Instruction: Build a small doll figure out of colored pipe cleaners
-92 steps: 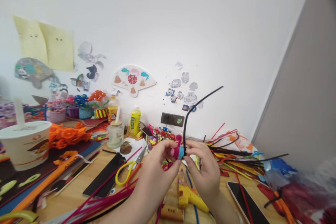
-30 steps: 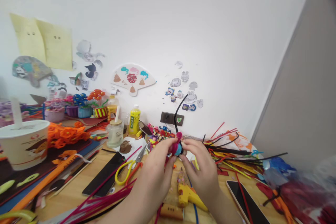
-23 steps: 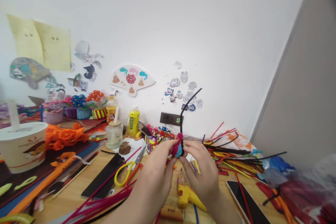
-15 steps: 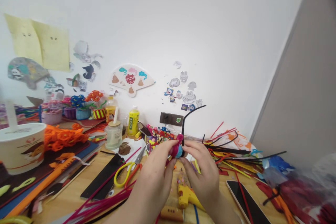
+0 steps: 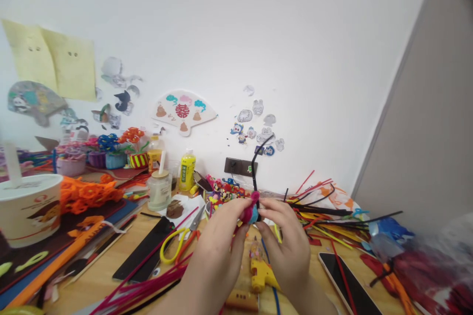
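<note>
Hands (image 5: 221, 246) together, fingertips (image 5: 239, 205) on fuzzy figure (image 5: 251, 213)

The one view comes from the camera on my head. It faces forward and only slightly down, so the white wall (image 5: 258, 34) fills the upper half and the bench (image 5: 111, 275) the lower. My left hand (image 5: 221, 251) and right hand (image 5: 290, 248) sit close beneath the lens, low and centre, with my forearms cut by the bottom edge.

A red double-happiness character, 囍, stands on the cream fan-shaped paper cutout (image 5: 183, 110) on the wall. The red print on the white paper cup (image 5: 27, 209) at the counter's left edge is too blurred to read.
</note>
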`<state>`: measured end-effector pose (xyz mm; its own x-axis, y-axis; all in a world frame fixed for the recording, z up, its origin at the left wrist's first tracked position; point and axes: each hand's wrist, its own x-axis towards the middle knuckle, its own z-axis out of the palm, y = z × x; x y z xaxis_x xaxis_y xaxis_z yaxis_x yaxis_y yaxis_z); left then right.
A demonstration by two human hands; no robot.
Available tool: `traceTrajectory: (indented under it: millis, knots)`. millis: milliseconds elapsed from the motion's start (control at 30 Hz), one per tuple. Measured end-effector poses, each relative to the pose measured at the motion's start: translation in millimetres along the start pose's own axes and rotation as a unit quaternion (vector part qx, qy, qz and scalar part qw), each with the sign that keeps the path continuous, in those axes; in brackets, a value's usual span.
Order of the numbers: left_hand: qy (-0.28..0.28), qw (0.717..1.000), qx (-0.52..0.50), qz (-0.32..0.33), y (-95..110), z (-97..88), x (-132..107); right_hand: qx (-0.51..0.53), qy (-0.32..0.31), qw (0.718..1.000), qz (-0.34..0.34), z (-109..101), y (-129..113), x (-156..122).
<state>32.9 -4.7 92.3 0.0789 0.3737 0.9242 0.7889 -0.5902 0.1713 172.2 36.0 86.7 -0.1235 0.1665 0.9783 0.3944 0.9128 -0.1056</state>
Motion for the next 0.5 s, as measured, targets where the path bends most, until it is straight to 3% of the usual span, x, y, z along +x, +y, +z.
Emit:
traceTrajectory:
  millis: [500]
  knots:
    - [0.029, 0.997, 0.047, 0.046, 6.5, -2.2, 3.2, -0.012, -0.011, 1.000, 0.013, 1.8, -3.8, -1.6]
